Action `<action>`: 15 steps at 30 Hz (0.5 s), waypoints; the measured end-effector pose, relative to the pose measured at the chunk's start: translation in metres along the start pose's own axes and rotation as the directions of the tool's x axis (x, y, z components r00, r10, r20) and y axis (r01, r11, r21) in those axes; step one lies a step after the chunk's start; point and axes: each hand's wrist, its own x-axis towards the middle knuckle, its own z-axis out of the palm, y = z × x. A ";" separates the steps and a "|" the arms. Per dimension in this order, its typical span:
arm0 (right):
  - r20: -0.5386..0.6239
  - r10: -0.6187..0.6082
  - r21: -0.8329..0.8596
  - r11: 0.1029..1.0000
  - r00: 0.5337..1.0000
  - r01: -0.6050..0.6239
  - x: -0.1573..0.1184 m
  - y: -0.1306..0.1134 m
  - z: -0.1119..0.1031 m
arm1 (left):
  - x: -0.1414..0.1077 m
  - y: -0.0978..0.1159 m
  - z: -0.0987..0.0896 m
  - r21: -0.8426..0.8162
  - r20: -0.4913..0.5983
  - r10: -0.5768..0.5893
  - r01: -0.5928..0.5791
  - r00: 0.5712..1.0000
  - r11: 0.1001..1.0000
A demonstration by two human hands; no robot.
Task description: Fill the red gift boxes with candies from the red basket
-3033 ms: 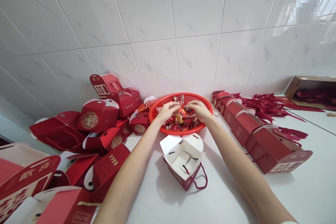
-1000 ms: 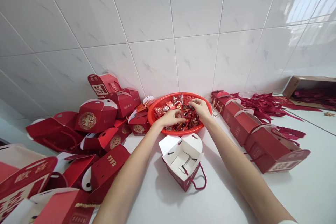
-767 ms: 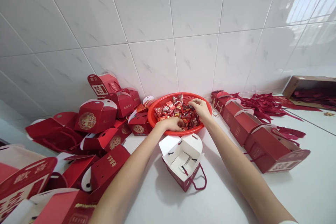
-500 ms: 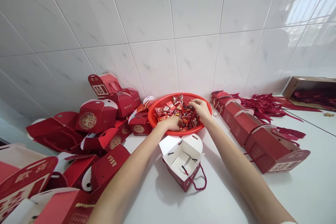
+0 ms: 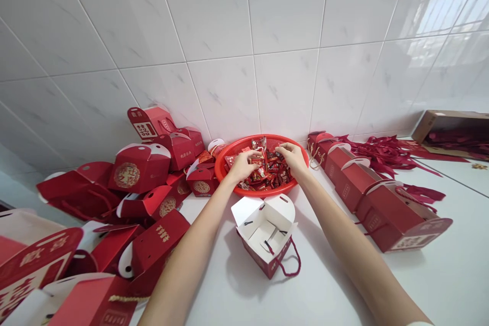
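The left hand (image 5: 244,165) is over the left part of a red plastic basket (image 5: 225,183), its fingers parted and curved among the wrapped candies (image 5: 273,165); whether it pinches one cannot be told. The right hand (image 5: 293,159) is over the basket's right side, thumb and fingertips close together above the candies, and it cannot be told whether anything is between them.

The basket stands on the white table (image 5: 305,295), close to the tiled wall (image 5: 286,10). Just in front of it, between the two forearms, an open gift box (image 5: 267,237) stands with its flaps up, showing a white inside with dark cord ends; its dark red cord handle (image 5: 296,260) loops down to the right onto the table.

To the left lies a crowded heap of red boxes (image 5: 141,170), some tilted, several with gold or white print. To the right, a row of red boxes (image 5: 357,183) runs from near the wall toward the viewer. Beyond the row lie dark red ribbons (image 5: 382,155), and a cardboard box (image 5: 428,130) with dark red material inside sits at the far right.
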 end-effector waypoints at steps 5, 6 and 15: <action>0.008 -0.026 -0.026 0.999 1.000 0.026 0.001 0.002 -0.001 | -0.002 0.001 -0.001 -0.116 -0.057 -0.034 0.027 0.998 0.993; 0.009 -0.025 -0.028 0.999 1.000 0.026 0.001 0.002 -0.001 | -0.001 0.001 -0.001 -0.120 -0.070 -0.038 0.029 0.997 0.992; 0.175 -0.013 0.000 1.000 0.984 0.014 -0.003 -0.001 -0.001 | -0.001 0.003 -0.001 -0.203 -0.163 -0.021 -0.012 0.986 0.979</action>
